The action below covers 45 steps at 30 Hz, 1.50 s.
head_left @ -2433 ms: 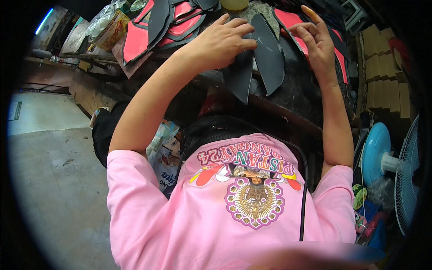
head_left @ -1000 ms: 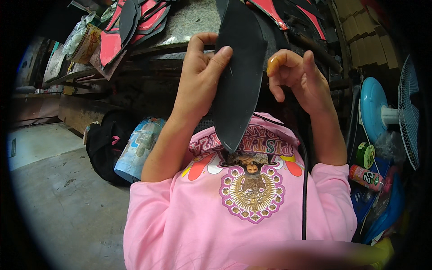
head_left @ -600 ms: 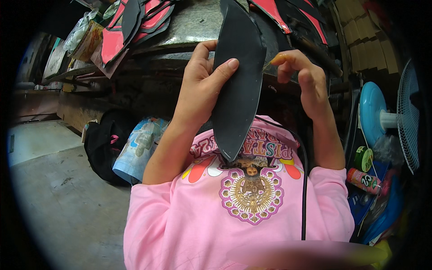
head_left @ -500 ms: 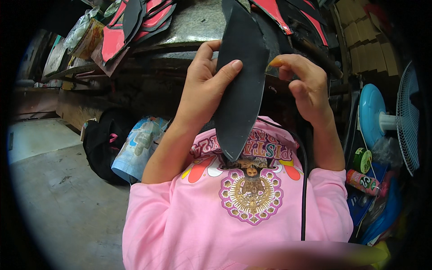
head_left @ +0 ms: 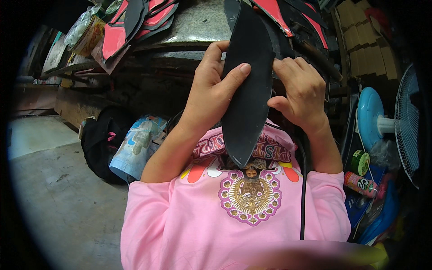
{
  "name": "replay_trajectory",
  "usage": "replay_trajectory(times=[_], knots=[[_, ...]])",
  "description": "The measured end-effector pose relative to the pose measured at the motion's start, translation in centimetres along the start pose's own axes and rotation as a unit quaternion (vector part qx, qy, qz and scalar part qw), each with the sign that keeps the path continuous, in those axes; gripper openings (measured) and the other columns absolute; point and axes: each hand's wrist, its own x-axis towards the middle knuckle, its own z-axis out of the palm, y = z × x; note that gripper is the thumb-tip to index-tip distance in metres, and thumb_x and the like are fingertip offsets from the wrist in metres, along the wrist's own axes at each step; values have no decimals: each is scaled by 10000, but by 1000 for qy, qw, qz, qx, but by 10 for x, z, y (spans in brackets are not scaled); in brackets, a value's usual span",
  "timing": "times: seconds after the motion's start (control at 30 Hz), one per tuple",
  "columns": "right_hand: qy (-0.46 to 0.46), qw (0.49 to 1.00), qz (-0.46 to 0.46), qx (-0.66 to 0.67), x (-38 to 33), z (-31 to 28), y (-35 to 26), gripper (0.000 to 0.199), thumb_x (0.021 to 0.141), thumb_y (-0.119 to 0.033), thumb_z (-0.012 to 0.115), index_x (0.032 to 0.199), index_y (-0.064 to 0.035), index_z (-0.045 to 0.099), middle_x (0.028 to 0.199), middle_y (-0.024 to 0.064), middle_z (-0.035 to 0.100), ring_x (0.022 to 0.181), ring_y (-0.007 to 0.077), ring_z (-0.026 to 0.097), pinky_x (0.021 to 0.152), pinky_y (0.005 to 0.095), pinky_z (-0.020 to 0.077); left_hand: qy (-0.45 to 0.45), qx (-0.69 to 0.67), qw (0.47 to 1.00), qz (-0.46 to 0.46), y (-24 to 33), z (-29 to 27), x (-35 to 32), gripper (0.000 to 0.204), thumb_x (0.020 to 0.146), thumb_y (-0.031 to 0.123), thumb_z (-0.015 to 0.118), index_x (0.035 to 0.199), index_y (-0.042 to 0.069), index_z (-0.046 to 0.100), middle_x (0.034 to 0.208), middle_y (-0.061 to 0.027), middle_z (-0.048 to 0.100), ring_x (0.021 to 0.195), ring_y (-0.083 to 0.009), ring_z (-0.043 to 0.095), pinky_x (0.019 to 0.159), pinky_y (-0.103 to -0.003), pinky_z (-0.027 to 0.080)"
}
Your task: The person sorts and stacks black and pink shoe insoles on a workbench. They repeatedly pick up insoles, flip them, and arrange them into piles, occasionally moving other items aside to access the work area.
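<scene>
A long black leaf-shaped piece of sheet material (head_left: 247,90) hangs upright in front of my chest, its pointed lower end over the shirt. My left hand (head_left: 216,81) grips its left edge, thumb flat on the near face and fingers behind. At the right edge, my right hand (head_left: 299,85) has its fingers curled against the piece, their tips partly hidden behind it. The right thumb points at the same edge, lower down. Beyond, on the worktop (head_left: 193,33), lie several black-and-pink cut pieces (head_left: 116,40) at the left and more pink-faced pieces (head_left: 274,15) at the right.
At the right stand a blue fan (head_left: 371,117), a pink-labelled bottle (head_left: 360,183) and a green round container (head_left: 360,162). Stacked brown cardboard (head_left: 366,45) is at the far right. A black bag (head_left: 101,148) and a light-blue printed packet (head_left: 137,148) are at the left. A black cord (head_left: 303,198) crosses my shirt.
My right hand has closed in from beside the piece to its right edge, its fingers curling there. The left hand and the piece have shifted slightly right in view.
</scene>
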Motion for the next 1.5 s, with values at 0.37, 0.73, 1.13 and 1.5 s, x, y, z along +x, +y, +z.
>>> replay_trajectory(times=[0.37,0.73,1.13,1.5], knots=[[50,993,29,106,-12,6,3,947,857,-828,312,1419,-109,564,1112,99,597,792,250,601,718,349,520,9,-151,987,-60,-3,-2,3,348,971,80,616,1247,1,418,1038,-149,673,817,-156,706,683,-275,602],[76,992,34,98,-11,12,8,1016,848,-857,235,1474,-98,488,1142,116,600,887,288,636,770,371,527,7,-145,989,-37,-2,0,3,353,975,85,617,1245,-6,408,1058,-137,659,838,-142,695,690,-260,598],[52,990,20,130,-13,18,3,1066,823,-885,179,1471,-99,492,1122,125,601,870,302,642,758,371,527,15,-105,994,-7,0,6,5,362,991,87,590,1273,-22,389,1056,-147,656,845,-147,695,687,-255,597],[-96,805,184,556,-23,3,-8,1287,735,-949,-4,1469,2,459,1217,99,557,922,154,511,866,271,421,21,-199,979,-26,0,-4,13,421,968,112,631,1290,-11,390,1123,-144,623,935,-160,677,780,-294,590]])
